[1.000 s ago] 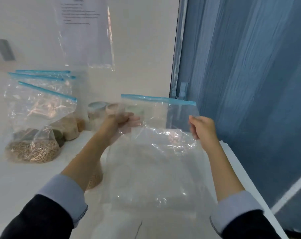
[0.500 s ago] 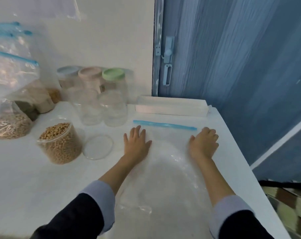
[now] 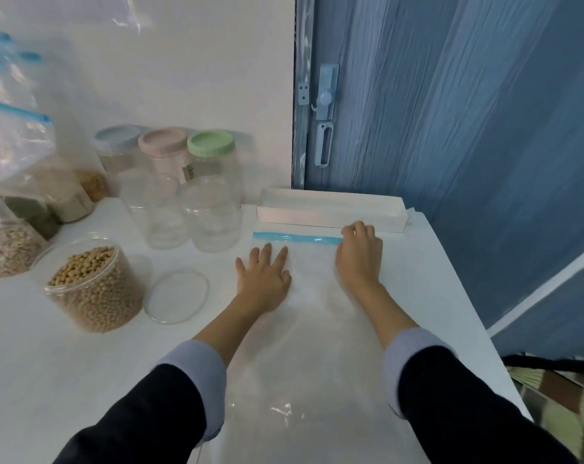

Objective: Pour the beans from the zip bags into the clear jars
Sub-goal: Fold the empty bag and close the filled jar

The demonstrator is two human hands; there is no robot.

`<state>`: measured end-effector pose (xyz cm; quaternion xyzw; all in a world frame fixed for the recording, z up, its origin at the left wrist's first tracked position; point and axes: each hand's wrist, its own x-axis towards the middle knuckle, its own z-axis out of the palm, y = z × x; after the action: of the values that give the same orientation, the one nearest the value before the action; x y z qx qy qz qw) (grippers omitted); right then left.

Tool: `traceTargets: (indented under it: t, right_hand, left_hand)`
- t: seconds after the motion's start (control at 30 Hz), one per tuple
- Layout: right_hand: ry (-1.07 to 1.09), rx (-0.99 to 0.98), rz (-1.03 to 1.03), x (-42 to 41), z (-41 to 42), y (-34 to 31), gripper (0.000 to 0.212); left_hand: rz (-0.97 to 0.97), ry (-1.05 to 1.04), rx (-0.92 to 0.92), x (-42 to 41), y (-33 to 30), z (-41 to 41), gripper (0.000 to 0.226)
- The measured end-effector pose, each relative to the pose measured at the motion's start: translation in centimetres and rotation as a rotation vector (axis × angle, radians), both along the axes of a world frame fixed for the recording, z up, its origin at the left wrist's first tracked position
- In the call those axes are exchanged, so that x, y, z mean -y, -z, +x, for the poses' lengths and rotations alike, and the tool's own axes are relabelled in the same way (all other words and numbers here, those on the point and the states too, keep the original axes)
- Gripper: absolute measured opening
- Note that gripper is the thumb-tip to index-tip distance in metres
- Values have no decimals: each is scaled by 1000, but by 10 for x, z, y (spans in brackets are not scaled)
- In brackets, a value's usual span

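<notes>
Empty zip bag (image 3: 304, 329) lay flat on desk (image 3: 66, 363), blue seal (image 3: 297, 238) at far end. My left hand (image 3: 264, 279) pressed it, fingers spread; right hand (image 3: 359, 256) rested at seal, fingers bent, grip unclear. Bag judged limp, slippery, near weightless: best pinched along stiffer seal. Filled jar (image 3: 96, 289) stood left.

A single head-worn camera looks forward and steeply down from above the white bench (image 3: 49, 380), close enough that both dark sleeves enter from the bottom edge. The left hand (image 3: 262, 276) and right hand (image 3: 359, 254) lie near the frame's centre. The view faces a white wall (image 3: 200, 61) at the bench's far edge and a blue door (image 3: 451, 128) at upper right. The wide lens bends the bench's right edge. No second view exists to overlap with.
</notes>
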<state>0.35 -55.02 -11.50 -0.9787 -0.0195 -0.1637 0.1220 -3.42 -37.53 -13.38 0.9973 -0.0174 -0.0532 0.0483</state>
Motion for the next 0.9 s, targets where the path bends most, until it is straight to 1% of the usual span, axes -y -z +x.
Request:
traceTargets:
  t: [0.03,0.1,0.17,0.23,0.33,0.43,0.53,0.6,0.7,0.77,0.83,0.9]
  right_hand:
    - [-42,43,26,-4,10,-4,27]
    - [-102,64,1,-11,30,-9,38]
    - [-108,1,-63,-19,44,-10,46]
    - [-64,-47,-99,-24,52,-9,46]
    - [5,-45,-104,-28,59,-8,41]
    - [14,-25,25,-28,67,-9,39]
    - [-18,79,184,-29,69,-15,38]
    - [-60,141,235,-34,64,-19,36]
    - [-101,205,225,-46,52,-15,40]
    - [-127,222,232,-49,45,-6,44]
    - [-135,209,219,-48,39,3,44]
    - [-131,154,179,-46,35,8,43]
  left_hand:
    - [9,-4,-11,-1,-1,3,54]
    - [5,-23,-29,-1,-1,8,54]
    - [-1,-30,-50,-2,-1,12,53]
    - [-5,-34,-57,0,1,14,53]
    - [-30,-39,-44,0,4,15,53]
    - [-48,-42,-43,0,6,16,54]
    - [-59,-57,-23,0,9,16,57]
    - [-62,-74,1,-1,11,16,61]
    - [-107,-108,72,0,13,14,63]
    - [-159,-124,144,-2,14,12,58]
    - [-199,-114,277,-2,13,9,48]
    - [-254,-108,429,-1,14,6,40]
